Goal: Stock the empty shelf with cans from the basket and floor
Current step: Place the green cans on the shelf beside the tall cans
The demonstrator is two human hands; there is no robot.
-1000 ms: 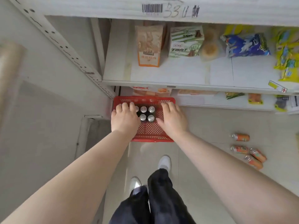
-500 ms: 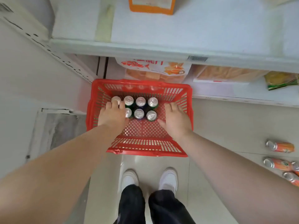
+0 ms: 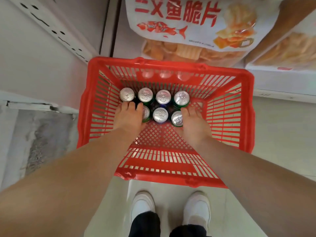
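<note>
A red plastic basket (image 3: 229, 117) stands on the floor in front of my feet. Several cans stand upright in two rows at its far left, showing their silver tops (image 3: 160, 115). My left hand (image 3: 128, 117) reaches down over the front-left can and hides it, with the fingertips between the two rows. My right hand (image 3: 192, 122) wraps the right side of the front-right green can (image 3: 176, 119). The shelf being stocked is out of view.
A large snack bag (image 3: 188, 23) with red lettering lies on the lowest shelf just beyond the basket. A boxed snack (image 3: 282, 50) sits to its right. A perforated shelf upright (image 3: 51, 31) runs along the left. My white shoes (image 3: 142, 205) stand right behind the basket.
The view has dropped much closer to the basket. Both hands have gone deeper into it and closed onto the front-row cans. The orange cans on the floor have left the view.
</note>
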